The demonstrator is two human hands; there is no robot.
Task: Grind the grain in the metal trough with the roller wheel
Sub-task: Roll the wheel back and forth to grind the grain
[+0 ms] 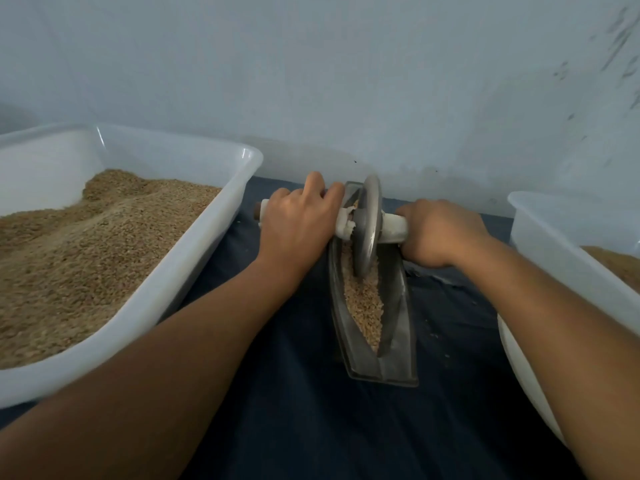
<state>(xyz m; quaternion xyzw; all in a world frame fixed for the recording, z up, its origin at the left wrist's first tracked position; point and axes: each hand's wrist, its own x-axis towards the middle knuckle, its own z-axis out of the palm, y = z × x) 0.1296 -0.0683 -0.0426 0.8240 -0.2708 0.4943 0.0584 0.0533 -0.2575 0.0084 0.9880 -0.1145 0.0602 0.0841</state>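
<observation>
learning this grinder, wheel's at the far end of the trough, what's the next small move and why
Probably draw the roller wheel back toward you: both hands grip its handle, and most of the grain lies in the near part of the metal trough.

Right tub (568, 237) and white bowl (519, 375) cut by right edge.

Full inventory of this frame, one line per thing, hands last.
metal trough: 1, grey, centre on the cloth, lengthwise away from the person
grain: 1 strip, tan, inside the trough
roller wheel: 1, grey metal disc on a white-wrapped axle, upright in the trough's far half
big tub: 1, white, left, holds brown grain
second tub: 1, white, right edge, some brown grain
cloth: 1, dark blue, under everything
wall: pale blue, behind
left hand: grips left axle end
right hand: grips right axle end
</observation>
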